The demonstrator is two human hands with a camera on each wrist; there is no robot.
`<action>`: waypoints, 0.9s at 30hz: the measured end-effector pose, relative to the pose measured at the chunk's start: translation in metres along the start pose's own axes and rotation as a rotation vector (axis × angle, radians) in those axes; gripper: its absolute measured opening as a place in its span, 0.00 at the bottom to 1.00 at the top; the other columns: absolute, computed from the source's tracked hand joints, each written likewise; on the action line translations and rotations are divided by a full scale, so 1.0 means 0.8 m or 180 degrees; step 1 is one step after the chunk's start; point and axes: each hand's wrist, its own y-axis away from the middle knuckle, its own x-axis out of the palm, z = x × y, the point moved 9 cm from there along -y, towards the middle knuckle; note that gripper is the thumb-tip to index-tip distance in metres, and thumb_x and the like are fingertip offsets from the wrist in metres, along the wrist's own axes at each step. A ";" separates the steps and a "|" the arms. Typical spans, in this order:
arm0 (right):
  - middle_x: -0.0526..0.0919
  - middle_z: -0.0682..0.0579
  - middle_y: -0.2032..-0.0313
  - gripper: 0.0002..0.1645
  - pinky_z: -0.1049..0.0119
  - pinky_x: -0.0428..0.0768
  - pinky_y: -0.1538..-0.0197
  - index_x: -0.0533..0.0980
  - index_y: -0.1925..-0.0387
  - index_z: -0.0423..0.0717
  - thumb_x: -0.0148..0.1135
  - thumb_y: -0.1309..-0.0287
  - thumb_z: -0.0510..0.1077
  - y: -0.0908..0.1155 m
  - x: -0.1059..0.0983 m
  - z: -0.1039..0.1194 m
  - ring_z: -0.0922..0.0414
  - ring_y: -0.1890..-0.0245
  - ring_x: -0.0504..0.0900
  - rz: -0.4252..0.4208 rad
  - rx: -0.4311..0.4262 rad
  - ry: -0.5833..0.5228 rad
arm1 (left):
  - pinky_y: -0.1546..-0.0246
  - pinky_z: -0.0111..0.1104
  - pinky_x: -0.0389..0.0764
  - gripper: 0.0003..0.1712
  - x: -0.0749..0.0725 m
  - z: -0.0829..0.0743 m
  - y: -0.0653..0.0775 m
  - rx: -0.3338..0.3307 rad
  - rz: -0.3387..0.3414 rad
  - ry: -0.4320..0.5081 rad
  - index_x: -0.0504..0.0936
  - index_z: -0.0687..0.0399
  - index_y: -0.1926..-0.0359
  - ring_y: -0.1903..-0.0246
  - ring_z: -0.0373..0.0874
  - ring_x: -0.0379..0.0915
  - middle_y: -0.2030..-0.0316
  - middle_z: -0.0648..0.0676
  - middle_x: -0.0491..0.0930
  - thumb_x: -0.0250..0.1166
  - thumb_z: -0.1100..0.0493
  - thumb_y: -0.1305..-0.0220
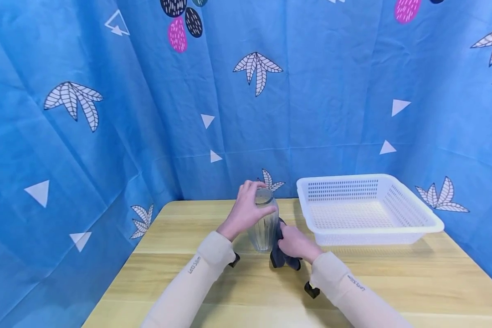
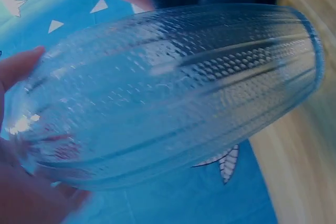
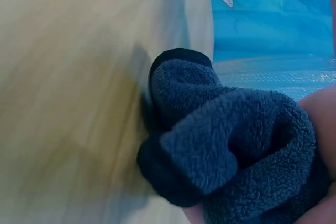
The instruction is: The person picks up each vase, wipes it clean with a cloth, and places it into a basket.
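Far left, blue curtain (image 1: 102,182) w/ white leaf & triangle prints hangs down past the left edge of the wood-grain tabletop (image 1: 168,255) & runs on behind its far edge. Next, near side, left pale sleeve (image 1: 188,280) w/ small dark lettering reaches in from the near edge; small black device (image 1: 234,260) sits under that wrist. Left hand (image 1: 246,207) is at approx. mid-scene, toward far side: fingers spread wide & curved round the upper end of the clear glass vase (image 1: 263,234), thumb across its near face, i.e. holding it. Vase is roughly upright over the tabletop, mouth up; ribs & bumpy texture show in left wrist view. Can't tell if its base touches the wood. Just right of vase, dark gray cloth (image 1: 279,253), bunched, w/ black edging, hangs low; can't tell if it touches the glass. Right hand (image 1: 295,241) grips it, fingers closed round the folds. Right pale sleeve (image 1: 346,287), same lettering, comes in from near right; another black device under that wrist. Farther right, far side, white plastic basket (image 1: 369,238) w/ slotted walls stands on the tabletop, apart from the vase.
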 end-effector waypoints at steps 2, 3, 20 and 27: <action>0.72 0.35 0.44 0.38 0.54 0.74 0.51 0.54 0.34 0.32 0.52 0.46 0.37 0.004 -0.001 0.000 0.49 0.53 0.77 -0.0021 0.0057 -0.0027 | 0.48 0.42 0.62 0.38 -0.001 -0.002 0.000 0.0004 0.0018 -0.0123 0.68 0.39 0.43 0.46 0.42 0.56 0.46 0.43 0.67 0.69 0.38 0.55; 0.73 0.34 0.45 0.38 0.54 0.74 0.51 0.55 0.34 0.32 0.53 0.46 0.38 0.005 -0.003 -0.001 0.49 0.53 0.77 -0.0058 0.0081 -0.0054 | 0.48 0.42 0.62 0.38 -0.002 -0.004 0.001 0.0009 0.0033 -0.0156 0.68 0.39 0.43 0.46 0.43 0.56 0.45 0.43 0.68 0.69 0.38 0.55; 0.74 0.40 0.44 0.42 0.58 0.74 0.59 0.57 0.31 0.55 0.54 0.49 0.34 0.019 -0.122 0.071 0.50 0.59 0.77 -0.1277 -0.0605 -0.0192 | 0.46 0.44 0.65 0.38 0.004 0.004 -0.003 0.0114 0.0369 0.0325 0.66 0.37 0.40 0.40 0.43 0.53 0.43 0.40 0.66 0.70 0.53 0.55; 0.73 0.37 0.44 0.42 0.53 0.76 0.56 0.53 0.30 0.49 0.54 0.46 0.36 0.001 -0.092 0.057 0.45 0.51 0.77 -0.1091 -0.0414 0.0091 | 0.45 0.45 0.66 0.37 -0.001 0.009 -0.003 0.0074 0.0065 0.0372 0.70 0.41 0.44 0.42 0.42 0.56 0.44 0.42 0.69 0.71 0.39 0.55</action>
